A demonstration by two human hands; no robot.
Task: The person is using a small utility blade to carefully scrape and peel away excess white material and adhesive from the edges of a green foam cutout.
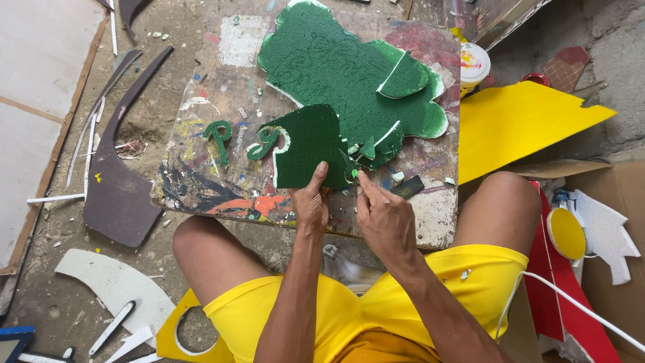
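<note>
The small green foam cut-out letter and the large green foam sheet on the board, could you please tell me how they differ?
The small green foam cut-out letter is a thin finished shape lying alone on bare painted board; the large green foam sheet is broad, ragged-edged, with loose offcuts lying on it. Neither hand touches either. Both are green foam with white edges.

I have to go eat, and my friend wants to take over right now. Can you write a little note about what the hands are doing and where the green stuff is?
Left hand: thumb and fingers pin the dark green foam piece flat on the paint-splattered board.
Right hand: fingers pinch a small tool at that piece's right edge; the tool is too small to identify.
Done: two green cut-out characters lie on the board, left of the piece.
Left: the big green foam sheet lies behind, partly cut; the piece in hand is not yet cut through.
</note>
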